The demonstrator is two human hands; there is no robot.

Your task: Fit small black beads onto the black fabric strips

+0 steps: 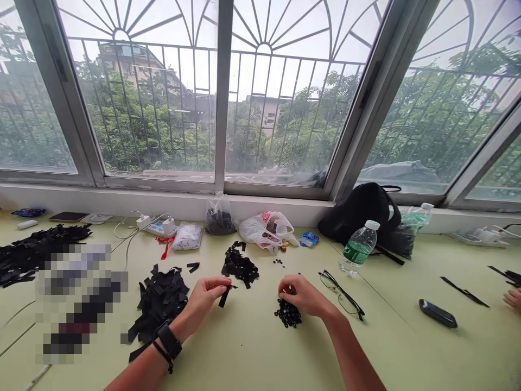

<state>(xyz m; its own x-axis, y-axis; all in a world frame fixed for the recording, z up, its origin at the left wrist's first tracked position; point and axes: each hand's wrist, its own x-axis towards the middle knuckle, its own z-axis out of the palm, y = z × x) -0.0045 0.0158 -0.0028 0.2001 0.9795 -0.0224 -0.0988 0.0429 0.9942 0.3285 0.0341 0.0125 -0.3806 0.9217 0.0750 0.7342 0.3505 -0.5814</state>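
left hand (pixel 206 296) pinching black strip (pixel 223 297); right hand (pixel 303 295) at pile of small black rings (pixel 288 315) (eyeglasses (pixel 353 302) near wrist).

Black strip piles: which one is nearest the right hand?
The small middle pile, just beyond the gap between left hand and right hand. The larger pile left of the left hand and the far-left pile sit farther away.
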